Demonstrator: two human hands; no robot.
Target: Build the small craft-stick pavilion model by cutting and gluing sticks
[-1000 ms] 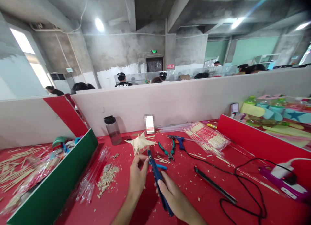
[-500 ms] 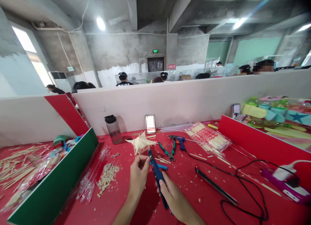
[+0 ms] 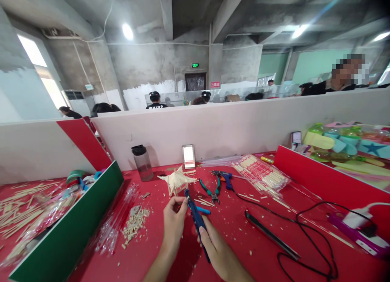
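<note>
My right hand is wrapped around a long dark blue hand tool with a bit of metal near its far end; I cannot make out its exact kind. Beside that end, the thumb and fingertips of my left hand are pinched together. Anything between them is too small to tell. Just beyond both hands stands a small wooden-stick model with a pointed, flared roof. A bright blue stick-like item lies partly behind the tool. Green-handled pliers rest open to the right of the model.
A blue glue gun trails a black cord toward a purple power strip. Bagged sticks, a black tool, a bottle and a phone surround the work. Cut stick pieces lie left. A green divider borders the table.
The dark blue tool's far end has shifted slightly left, closer to my left fingertips. A person beyond the partition at the right has risen higher into view.
</note>
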